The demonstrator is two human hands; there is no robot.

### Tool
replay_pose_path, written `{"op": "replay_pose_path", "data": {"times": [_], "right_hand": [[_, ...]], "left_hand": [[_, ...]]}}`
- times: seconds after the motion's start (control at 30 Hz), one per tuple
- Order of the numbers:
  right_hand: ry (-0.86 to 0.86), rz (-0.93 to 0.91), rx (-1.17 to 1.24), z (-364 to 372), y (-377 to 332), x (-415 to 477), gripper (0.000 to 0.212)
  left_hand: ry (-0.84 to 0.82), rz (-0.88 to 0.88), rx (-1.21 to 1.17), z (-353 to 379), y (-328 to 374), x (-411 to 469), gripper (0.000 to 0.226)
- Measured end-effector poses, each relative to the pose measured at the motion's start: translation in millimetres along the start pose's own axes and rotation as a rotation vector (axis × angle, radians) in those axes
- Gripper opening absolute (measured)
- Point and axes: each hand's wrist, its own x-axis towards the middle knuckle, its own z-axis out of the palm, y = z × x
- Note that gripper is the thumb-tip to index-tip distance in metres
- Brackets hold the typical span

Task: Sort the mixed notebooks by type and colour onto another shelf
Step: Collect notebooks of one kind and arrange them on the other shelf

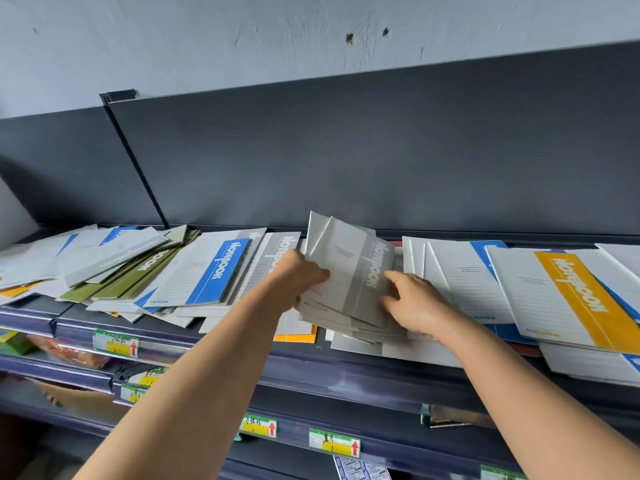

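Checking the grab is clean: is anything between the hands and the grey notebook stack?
Nothing visible. The left hand grips the grey notebook stack at its left edge, and the right hand holds its right side.

"Notebook" is printed on the blue notebook (225,270), the grey notebook (372,268) and the yellow notebook (581,285). The writing on the shelf tags (334,441) is illegible.

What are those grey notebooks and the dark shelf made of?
The grey notebooks look like paper with thin card covers: they bend and fan at the edges, and the covers have a slight sheen. The dark shelf seems to be painted metal, judging by its thin, flat panels and smooth matte finish, though I can't be sure.
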Motion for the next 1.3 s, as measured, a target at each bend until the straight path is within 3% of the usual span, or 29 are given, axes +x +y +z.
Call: {"op": "replay_pose_path", "data": {"times": [0.2,0.37,0.4,0.5,0.67,0.8,0.9,1.03,1.17,1.3], "right_hand": [[0.008,0.026,-0.010,1.4,-1.7,4.3,0.048],[0.054,0.050,0.388,12.7,-12.3,18.3,0.020],[0.015,0.065,0.439,14.4,-18.3,18.1,0.023],[-0.053,0.130,0.637,23.2,-31.3,21.6,0.081],[0.046,0.043,1.117,17.8,-57.9,12.8,0.087],[0.153,-0.010,0.977,21.6,-69.8,1.2,0.087],[0.312,0.056,0.881,31.0,-68.1,-17.3,0.053],[0.458,0.172,0.704,35.6,-64.5,-66.3,0.048],[0.743,0.376,0.593,38.8,-46.4,-142.1,0.050],[0.865,0.531,0.574,41.2,-30.9,-231.6,0.051]], "left_hand": [[0.150,-0.059,-0.167,-38.0,-11.4,-4.3,0.027],[0.102,-0.056,-0.338,-50.7,-33.7,-16.9,0.015],[0.089,-0.040,-0.382,-52.9,-36.3,-19.3,0.015],[0.001,0.040,-0.467,-64.0,-40.3,-24.1,0.012],[-0.198,0.209,-0.527,-88.5,-39.3,-17.7,0.016],[-0.382,0.315,-0.386,-87.5,-37.1,-9.5,0.038],[-0.486,0.347,-0.298,-76.7,-33.2,-9.7,0.048],[-0.551,0.393,-0.094,-48.4,-24.5,-18.0,0.043],[-0.724,0.432,-0.126,5.8,-20.3,-55.3,0.030],[-0.935,0.459,-0.167,54.8,-14.3,-128.8,0.027]]}}
